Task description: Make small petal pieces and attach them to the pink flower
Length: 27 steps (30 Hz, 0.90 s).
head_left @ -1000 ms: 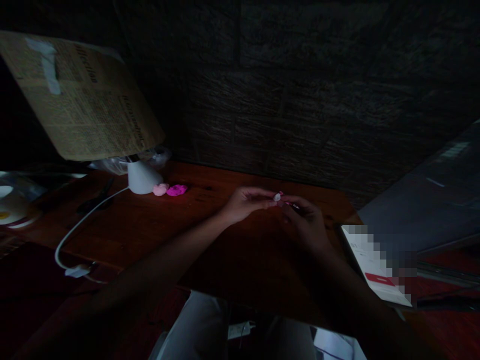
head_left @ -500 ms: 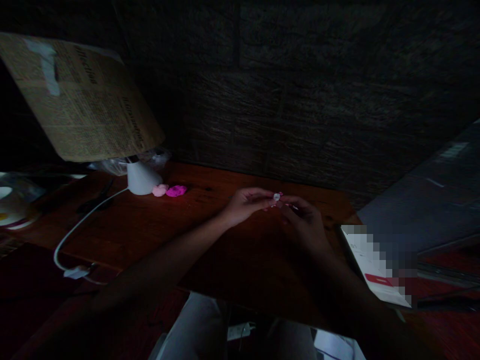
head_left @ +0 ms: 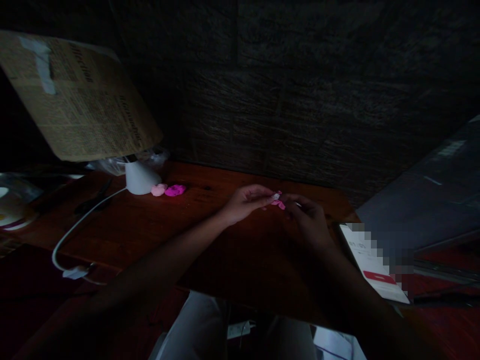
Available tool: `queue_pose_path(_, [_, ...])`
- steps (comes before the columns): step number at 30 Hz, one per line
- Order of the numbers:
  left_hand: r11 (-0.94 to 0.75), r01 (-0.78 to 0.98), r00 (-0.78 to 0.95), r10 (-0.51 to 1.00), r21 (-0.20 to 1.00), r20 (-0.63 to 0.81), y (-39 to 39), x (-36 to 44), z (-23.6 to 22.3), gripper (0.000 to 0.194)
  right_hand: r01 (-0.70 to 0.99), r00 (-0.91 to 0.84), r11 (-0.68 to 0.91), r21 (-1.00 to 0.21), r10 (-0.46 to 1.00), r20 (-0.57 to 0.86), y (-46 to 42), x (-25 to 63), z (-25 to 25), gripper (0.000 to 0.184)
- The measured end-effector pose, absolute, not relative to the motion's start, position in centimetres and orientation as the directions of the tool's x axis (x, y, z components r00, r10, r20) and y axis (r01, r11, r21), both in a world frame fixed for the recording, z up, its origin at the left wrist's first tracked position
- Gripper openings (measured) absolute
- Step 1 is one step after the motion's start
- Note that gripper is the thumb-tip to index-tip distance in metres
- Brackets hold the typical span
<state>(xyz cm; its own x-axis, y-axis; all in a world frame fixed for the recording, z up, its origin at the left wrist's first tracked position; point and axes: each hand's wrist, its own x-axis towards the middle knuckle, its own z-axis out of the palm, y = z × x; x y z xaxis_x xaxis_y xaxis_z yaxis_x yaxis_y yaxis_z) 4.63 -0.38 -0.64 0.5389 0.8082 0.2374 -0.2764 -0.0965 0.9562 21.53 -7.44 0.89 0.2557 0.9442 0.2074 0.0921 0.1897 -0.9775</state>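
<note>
My left hand [head_left: 245, 201] and my right hand [head_left: 308, 220] meet fingertip to fingertip over the middle of a dark red wooden table [head_left: 180, 235]. Between the fingertips sits a small pink piece [head_left: 278, 202] with a pale tip, pinched by both hands. Its exact shape is hard to tell in the dim light. Two lumps lie near the lamp foot at the back left: a pale pink lump [head_left: 158, 189] and a bright magenta lump [head_left: 175, 190].
A white lamp base [head_left: 139, 177] stands back left, its white cable [head_left: 75, 235] running toward the front edge. Newspaper [head_left: 78, 105] hangs over the lamp. A phone with a lit screen [head_left: 371, 262] lies at the right. A dark brick wall is behind.
The hands have stayed together, shifting very slightly. More of the pink piece shows between the fingertips now than a second ago.
</note>
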Motion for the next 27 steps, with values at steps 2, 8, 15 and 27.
queue_pose_path(2, [-0.122,-0.269,0.525,0.813,0.955,0.251,-0.27,4.62,-0.66,0.035,0.096,0.249,0.180,-0.979,0.948,0.199,-7.41,21.56,0.82,0.025])
queue_pose_path(8, [-0.153,-0.242,0.534,0.803,0.958,0.263,-0.01,4.52,-0.91,0.038,0.157,0.223,0.160,-0.975,0.956,0.193,-7.40,21.87,0.76,0.031])
queue_pose_path(15, [-0.143,-0.228,0.550,0.797,0.963,0.248,0.02,4.51,-1.13,0.039,0.156,0.210,0.168,-0.973,0.957,0.199,-7.41,21.87,0.72,0.032])
queue_pose_path(27, [-0.147,-0.215,0.543,0.804,0.966,0.243,-0.05,4.50,-1.00,0.040,0.179,0.196,0.172,-0.969,0.959,0.206,-7.41,21.74,0.88,0.037])
